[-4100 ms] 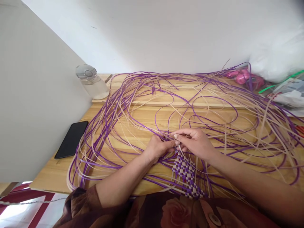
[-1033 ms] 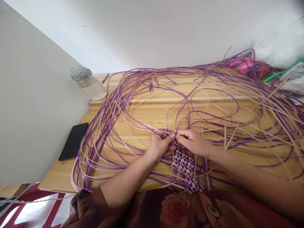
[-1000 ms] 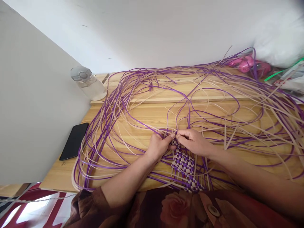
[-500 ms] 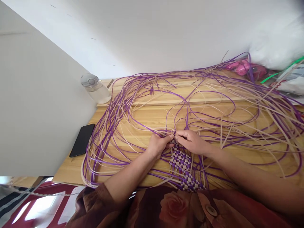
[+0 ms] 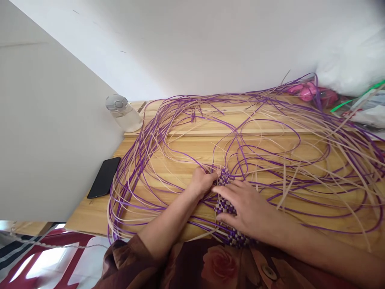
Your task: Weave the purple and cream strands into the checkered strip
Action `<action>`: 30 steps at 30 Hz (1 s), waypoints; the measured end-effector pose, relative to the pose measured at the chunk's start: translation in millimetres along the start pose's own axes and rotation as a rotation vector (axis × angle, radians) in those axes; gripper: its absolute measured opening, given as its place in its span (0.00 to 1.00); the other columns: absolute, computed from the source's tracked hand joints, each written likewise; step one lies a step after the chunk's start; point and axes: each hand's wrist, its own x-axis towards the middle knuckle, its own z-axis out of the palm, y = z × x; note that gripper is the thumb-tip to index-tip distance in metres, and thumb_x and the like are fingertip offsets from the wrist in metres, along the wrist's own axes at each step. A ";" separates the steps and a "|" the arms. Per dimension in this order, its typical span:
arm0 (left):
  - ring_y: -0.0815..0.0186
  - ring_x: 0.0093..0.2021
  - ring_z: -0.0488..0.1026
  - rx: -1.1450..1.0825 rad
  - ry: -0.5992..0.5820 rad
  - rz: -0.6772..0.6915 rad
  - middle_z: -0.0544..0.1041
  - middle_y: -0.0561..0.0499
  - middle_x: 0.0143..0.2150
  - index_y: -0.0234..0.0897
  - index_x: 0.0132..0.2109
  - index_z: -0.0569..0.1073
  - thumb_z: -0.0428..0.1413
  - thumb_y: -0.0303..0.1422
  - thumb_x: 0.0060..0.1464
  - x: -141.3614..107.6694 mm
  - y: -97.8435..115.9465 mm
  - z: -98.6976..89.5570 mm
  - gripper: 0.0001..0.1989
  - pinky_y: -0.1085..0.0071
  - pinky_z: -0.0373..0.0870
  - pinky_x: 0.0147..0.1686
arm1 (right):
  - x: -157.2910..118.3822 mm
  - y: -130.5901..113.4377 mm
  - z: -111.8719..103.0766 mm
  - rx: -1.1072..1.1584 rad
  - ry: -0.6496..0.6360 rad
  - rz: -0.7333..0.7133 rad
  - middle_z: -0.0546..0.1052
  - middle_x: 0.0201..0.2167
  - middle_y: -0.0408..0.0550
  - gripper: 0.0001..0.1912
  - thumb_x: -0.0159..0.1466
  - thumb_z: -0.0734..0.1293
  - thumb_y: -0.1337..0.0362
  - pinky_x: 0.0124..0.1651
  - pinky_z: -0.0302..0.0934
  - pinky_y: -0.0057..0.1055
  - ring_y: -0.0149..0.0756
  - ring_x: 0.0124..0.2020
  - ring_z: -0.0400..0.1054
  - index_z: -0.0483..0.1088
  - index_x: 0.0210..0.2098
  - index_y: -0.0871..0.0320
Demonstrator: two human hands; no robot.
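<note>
Here's your left hand (image 5: 202, 181) at the far end of the woven piece (image 5: 224, 205), and that grip is clamped down, thumb pressed on the checkered purple and beige weave. Over comes your right hand (image 5: 245, 204), laid palm down across the middle of the piece, its grip apart: fingers reaching toward your left hand, thumb split off below them, weave showing in the gap. The piece itself lies on the table (image 5: 186, 140) right in front of you, running from your left thumb down to your patterned shirt (image 5: 221, 263), partly hidden under your right hand.

And look at those strands (image 5: 146, 144)! Purple and beige, they fan out from both sides of the weave, sweep round in big loops on your left and right, and bunch up along the wall (image 5: 210, 52) at the back. Out on your left, the dark phone (image 5: 104, 177) lies flat just beside the loops, with the clear bottle (image 5: 129, 118) beyond it in the back corner. Far right, a pink bundle (image 5: 308, 91) sits near the white plastic bag (image 5: 345, 68), strands crossing in front.
</note>
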 end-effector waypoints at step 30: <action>0.73 0.22 0.68 -0.005 -0.164 -0.005 0.74 0.51 0.27 0.32 0.31 0.76 0.66 0.37 0.41 6.6 -9.3 -9.0 0.13 0.77 0.68 0.22 | 61.0 59.4 -61.1 -0.140 -0.175 -0.175 0.74 0.29 0.46 0.14 0.69 0.58 0.65 0.35 0.54 0.30 0.33 0.31 0.67 0.72 0.31 0.58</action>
